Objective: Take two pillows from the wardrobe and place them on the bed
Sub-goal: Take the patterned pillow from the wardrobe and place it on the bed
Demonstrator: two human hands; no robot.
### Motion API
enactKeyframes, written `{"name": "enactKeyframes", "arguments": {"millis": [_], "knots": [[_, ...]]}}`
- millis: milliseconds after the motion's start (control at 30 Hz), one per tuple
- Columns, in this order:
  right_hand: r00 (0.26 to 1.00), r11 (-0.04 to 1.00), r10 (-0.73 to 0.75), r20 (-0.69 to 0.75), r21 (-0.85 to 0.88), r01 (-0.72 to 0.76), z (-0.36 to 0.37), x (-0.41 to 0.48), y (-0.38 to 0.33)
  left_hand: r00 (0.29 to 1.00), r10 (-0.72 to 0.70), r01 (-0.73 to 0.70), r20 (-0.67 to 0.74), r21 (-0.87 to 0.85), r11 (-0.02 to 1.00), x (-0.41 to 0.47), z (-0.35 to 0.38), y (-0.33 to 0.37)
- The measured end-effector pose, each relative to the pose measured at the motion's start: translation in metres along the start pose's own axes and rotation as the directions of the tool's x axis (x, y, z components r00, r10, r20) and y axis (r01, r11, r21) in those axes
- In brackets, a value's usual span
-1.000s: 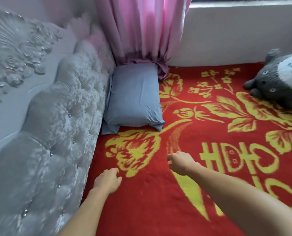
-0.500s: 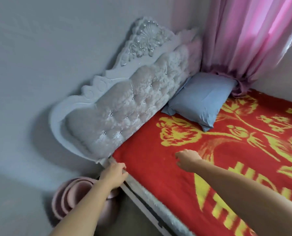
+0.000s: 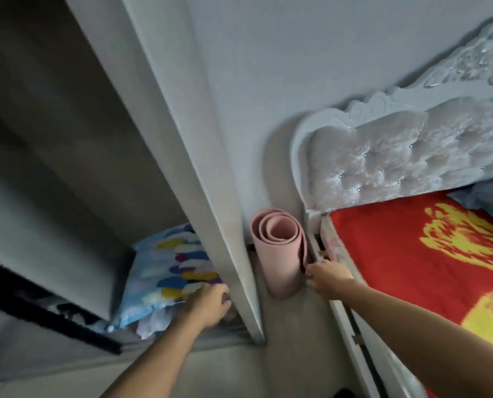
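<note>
A pillow with a blue, yellow and purple pattern [image 3: 167, 271] lies at the bottom of the open wardrobe [image 3: 199, 156] on the left. My left hand [image 3: 208, 303] reaches into the wardrobe and touches the pillow's lower right corner, with its fingers loosely spread and nothing gripped. My right hand [image 3: 328, 278] rests, fingers bent, on the side rail of the bed [image 3: 412, 254], which has a red and yellow cover. A corner of a plain blue pillow [image 3: 486, 196] lies on the bed by the headboard at the right edge.
A rolled pink mat [image 3: 279, 254] stands on the floor in the narrow gap between wardrobe and bed. The tufted white headboard [image 3: 397, 162] leans on the grey wall. Dark clothes [image 3: 38, 305] fill the wardrobe's left side.
My view has swung left from the bed to the wardrobe. My left hand left the bed corner and reached the patterned pillow. My right hand came off the cover to the bed rail.
</note>
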State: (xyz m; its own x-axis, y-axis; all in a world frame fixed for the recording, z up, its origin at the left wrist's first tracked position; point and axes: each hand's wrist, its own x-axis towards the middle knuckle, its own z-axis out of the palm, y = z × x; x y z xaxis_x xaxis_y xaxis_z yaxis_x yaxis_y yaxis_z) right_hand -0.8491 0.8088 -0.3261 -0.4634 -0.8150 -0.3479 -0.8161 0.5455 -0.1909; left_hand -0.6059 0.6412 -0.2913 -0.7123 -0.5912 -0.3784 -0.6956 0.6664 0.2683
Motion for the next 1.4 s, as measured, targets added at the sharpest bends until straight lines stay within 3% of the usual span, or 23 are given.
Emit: {"name": "enactKeyframes", "arguments": {"millis": [300, 600, 800, 933, 1100, 1400], "knots": [[0.915, 0.903, -0.383, 0.130, -0.157, 0.400, 0.038, -0.025, -0.225, 0.906, -0.414, 0.402, -0.086, -0.129, 0.907, -0.185, 0.027, -0.187], [0.848, 0.792, -0.478, 0.230, -0.305, 0.529, 0.088, 0.057, -0.358, 0.825, -0.563, 0.547, -0.040, -0.195, 0.814, -0.207, 0.044, -0.290], [0.858, 0.838, -0.381, 0.343, -0.263, 0.478, 0.121, 0.149, -0.408, 0.809, -0.583, 0.583, 0.069, -0.215, 0.784, -0.146, 0.034, -0.356], [0.851, 0.864, -0.337, 0.403, -0.226, 0.449, 0.128, 0.206, -0.422, 0.825, -0.562, 0.556, 0.064, -0.275, 0.784, -0.099, 0.014, -0.384], [0.861, 0.885, -0.334, 0.383, -0.187, 0.426, 0.103, 0.247, -0.441, 0.858, -0.505, 0.507, 0.092, -0.301, 0.807, -0.054, -0.004, -0.413], [0.932, 0.968, -0.103, 0.348, -0.179, 0.174, 0.113, 0.334, -0.436, 0.902, -0.360, 0.414, 0.240, -0.239, 0.878, 0.076, -0.023, -0.511]]}}
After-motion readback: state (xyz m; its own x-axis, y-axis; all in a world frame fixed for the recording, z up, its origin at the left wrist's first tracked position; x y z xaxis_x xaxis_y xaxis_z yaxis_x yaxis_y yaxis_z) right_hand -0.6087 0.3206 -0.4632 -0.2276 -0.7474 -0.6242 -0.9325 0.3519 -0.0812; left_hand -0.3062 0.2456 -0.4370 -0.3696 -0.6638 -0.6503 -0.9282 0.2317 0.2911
